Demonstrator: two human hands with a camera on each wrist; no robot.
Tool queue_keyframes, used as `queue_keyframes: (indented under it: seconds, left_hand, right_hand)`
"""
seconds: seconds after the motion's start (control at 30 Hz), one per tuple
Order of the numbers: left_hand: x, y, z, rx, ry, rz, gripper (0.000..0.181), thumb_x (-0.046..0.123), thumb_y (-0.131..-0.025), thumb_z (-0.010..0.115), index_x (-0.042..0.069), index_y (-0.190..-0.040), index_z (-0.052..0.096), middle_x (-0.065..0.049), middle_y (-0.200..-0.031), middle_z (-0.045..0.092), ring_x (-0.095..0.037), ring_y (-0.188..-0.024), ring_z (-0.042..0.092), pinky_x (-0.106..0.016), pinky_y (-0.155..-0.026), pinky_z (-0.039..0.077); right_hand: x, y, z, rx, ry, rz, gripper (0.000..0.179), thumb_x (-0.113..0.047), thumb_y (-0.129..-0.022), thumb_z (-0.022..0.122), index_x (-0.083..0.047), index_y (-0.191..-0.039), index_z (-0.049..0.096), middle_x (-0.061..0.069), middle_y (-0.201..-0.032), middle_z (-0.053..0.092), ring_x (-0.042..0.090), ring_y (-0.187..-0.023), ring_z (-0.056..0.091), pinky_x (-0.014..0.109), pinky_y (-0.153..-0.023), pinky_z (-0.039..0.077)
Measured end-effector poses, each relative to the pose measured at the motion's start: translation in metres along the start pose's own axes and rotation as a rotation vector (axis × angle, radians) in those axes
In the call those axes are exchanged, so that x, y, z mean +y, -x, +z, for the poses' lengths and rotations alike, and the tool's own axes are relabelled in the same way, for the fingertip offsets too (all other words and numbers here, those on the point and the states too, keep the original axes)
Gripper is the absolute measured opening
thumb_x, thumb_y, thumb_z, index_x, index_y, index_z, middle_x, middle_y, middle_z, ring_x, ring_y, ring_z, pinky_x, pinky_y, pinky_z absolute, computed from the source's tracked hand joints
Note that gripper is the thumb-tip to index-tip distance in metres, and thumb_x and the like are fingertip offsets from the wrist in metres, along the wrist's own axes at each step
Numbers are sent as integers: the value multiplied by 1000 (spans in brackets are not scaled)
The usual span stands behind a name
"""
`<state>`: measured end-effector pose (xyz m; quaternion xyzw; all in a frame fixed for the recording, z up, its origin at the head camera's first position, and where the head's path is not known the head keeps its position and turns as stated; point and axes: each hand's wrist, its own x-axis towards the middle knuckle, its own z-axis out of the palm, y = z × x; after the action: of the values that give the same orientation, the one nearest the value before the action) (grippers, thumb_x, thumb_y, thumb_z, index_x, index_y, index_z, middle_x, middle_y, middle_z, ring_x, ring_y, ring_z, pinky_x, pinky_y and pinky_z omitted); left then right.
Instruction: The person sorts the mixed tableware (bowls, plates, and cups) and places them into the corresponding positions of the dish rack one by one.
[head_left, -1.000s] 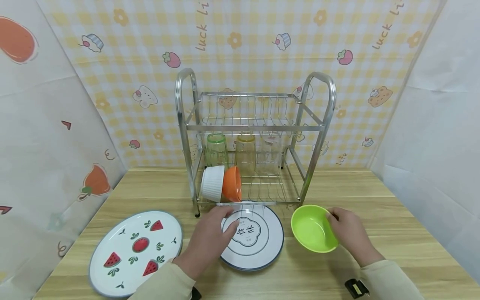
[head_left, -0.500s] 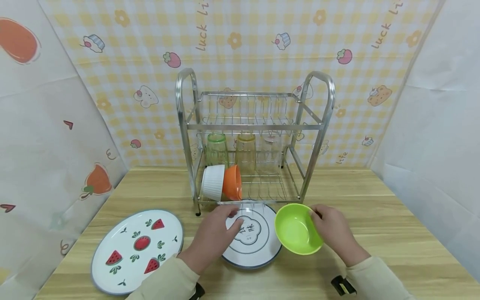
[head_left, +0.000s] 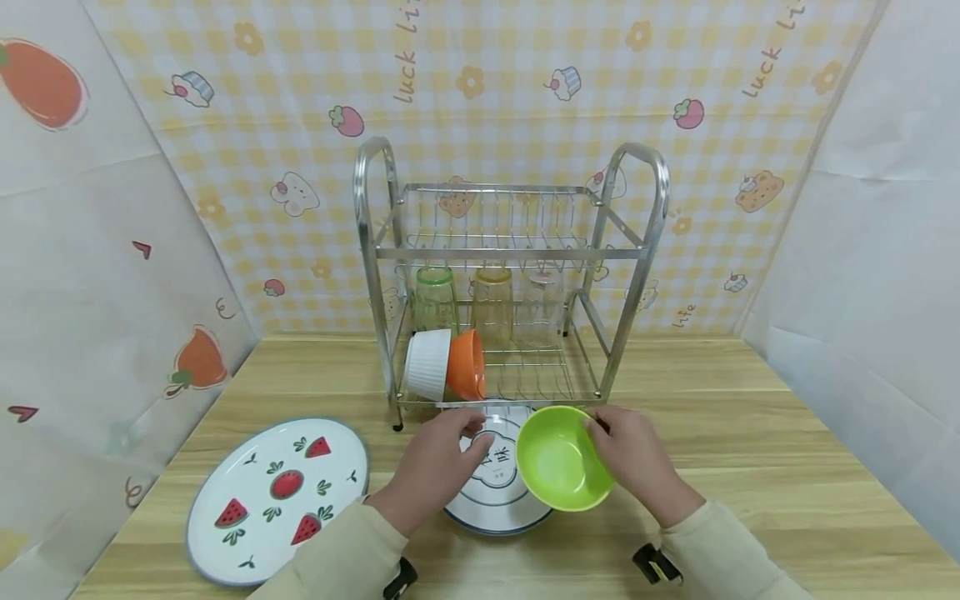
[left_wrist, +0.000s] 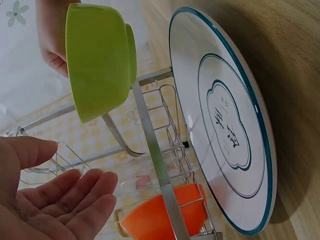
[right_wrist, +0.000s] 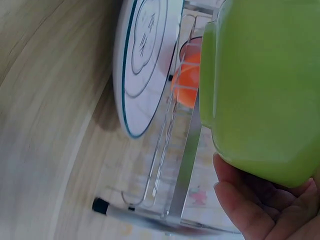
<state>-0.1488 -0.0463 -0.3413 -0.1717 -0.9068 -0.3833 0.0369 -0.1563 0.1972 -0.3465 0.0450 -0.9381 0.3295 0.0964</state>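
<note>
My right hand (head_left: 633,454) pinches the rim of a lime-green bowl (head_left: 564,460), thumb inside and fingers beneath, and holds it raised over the right part of a white plate (head_left: 495,504) with a dark blue rim. In the left wrist view the green bowl (left_wrist: 97,62) is seen side-on, apart from the plate (left_wrist: 192,95). My left hand (head_left: 435,471) hovers above the plate's left side, holding nothing; its fingers (left_wrist: 87,195) are loosely bent beside the bowl. Behind the plate stands a steel dish rack (head_left: 510,254).
On the rack's lower tier, a white ribbed bowl (head_left: 427,365) and an orange bowl (head_left: 466,367) lean sideways at the left. Behind them stand three upturned glasses (head_left: 492,308). An oval watermelon-patterned plate (head_left: 247,479) lies on the table's left side.
My right hand has carried the green bowl leftward, from beside the plate to above its right part. My left hand has shifted slightly to the right.
</note>
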Motion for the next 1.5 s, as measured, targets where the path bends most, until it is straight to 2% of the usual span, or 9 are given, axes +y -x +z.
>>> queue_keyframes:
  seconds: [0.23, 0.4, 0.63, 0.77, 0.87, 1.03, 1.3, 1.5]
  left_hand:
    - [1, -6, 2, -69, 30, -15, 28, 21, -95, 62, 3, -116, 64, -9, -110, 66, -24, -101, 61, -39, -83, 54]
    - [1, -11, 3, -82, 46, -18, 26, 19, -95, 61, 1, -113, 66, -8, -106, 67, -22, -97, 61, -36, -80, 54]
    - [-1, -15, 3, -107, 41, -13, 16, 20, -95, 62, 7, -102, 68, -1, -95, 66, -15, -85, 57, -29, -72, 52]
    - [-1, -16, 3, -107, 51, 6, 10, 16, -94, 63, 8, -97, 67, 2, -84, 61, -14, -76, 52, -26, -65, 48]
    - [-3, -17, 4, -108, 68, -7, 10, 12, -94, 62, 6, -97, 68, 2, -80, 60, -14, -72, 51, -24, -60, 47]
    - [-6, -20, 4, -87, 60, -22, 12, 8, -94, 59, 4, -97, 70, 1, -79, 64, -12, -69, 52, -22, -59, 48]
    - [-7, -22, 0, -51, 54, 1, 13, 4, -93, 58, 5, -83, 67, 2, -67, 55, -12, -63, 48, -22, -54, 44]
    - [-4, -25, -4, -33, 46, -27, 13, 4, -93, 58, 3, -87, 69, 1, -69, 57, -13, -64, 49, -22, -54, 45]
  right_hand:
    - [-9, -2, 13, -1, -9, -30, 17, -3, -92, 60, 5, -104, 70, 14, -91, 71, 13, -67, 55, 25, -56, 47]
    - [-17, -3, 21, -6, -12, -64, 16, -3, -91, 62, 2, -103, 71, 11, -90, 71, 12, -67, 55, 25, -56, 47]
    - [-24, -4, 30, 16, 13, -150, 17, -1, -89, 64, 0, -104, 72, 12, -94, 71, 15, -76, 61, 27, -62, 50]
    - [-28, -5, 32, 14, 9, -179, 10, 1, -88, 65, 0, -95, 71, 7, -81, 69, 10, -65, 55, 23, -56, 48]
    - [-31, -4, 33, 16, 10, -198, 7, 2, -87, 65, -1, -89, 71, 5, -75, 67, 9, -61, 52, 22, -53, 45]
    - [-34, -5, 34, 19, 8, -210, 8, 2, -87, 65, 1, -92, 71, 7, -78, 69, 9, -61, 53, 22, -53, 45]
    - [-38, -8, 34, 12, 17, -219, 10, 1, -88, 65, 1, -96, 72, 8, -82, 71, 8, -63, 56, 22, -55, 46]
    - [-42, -12, 33, -8, 1, -211, 11, -1, -90, 64, 1, -97, 71, 7, -80, 69, 7, -60, 51, 22, -53, 45]
